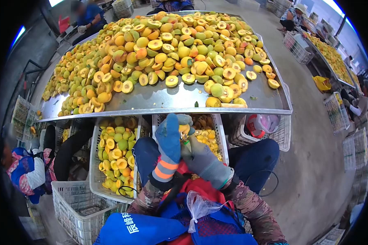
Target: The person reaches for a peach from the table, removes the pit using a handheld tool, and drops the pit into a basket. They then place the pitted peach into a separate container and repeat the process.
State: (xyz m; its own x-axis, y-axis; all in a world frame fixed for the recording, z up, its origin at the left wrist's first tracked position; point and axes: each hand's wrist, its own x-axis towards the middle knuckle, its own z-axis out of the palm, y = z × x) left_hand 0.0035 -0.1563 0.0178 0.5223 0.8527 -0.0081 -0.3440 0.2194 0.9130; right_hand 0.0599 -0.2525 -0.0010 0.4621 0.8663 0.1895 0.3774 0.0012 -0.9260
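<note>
My left hand point(168, 141), in a blue glove with orange bands at the cuff, is closed around a yellow peach half point(184, 129) just below the table's front edge. My right hand point(202, 159), in a grey glove, is closed close beside it. It grips a small hand tool point(187, 143) with a green part; its tip is at the peach half and too small to make out. Underneath the hands stands a white crate point(223, 141) with cut yellow pieces in it. Many halved peaches point(171, 81), several with pits showing, are heaped on the metal table point(163, 100).
A crate of peach halves point(95, 163) stands left of my knees, with another white crate point(75, 212) beyond it. Under the table at right, a crate point(284, 134) holds a red item and a plastic bag. Co-workers sit at left, at the back and by another table point(335, 61).
</note>
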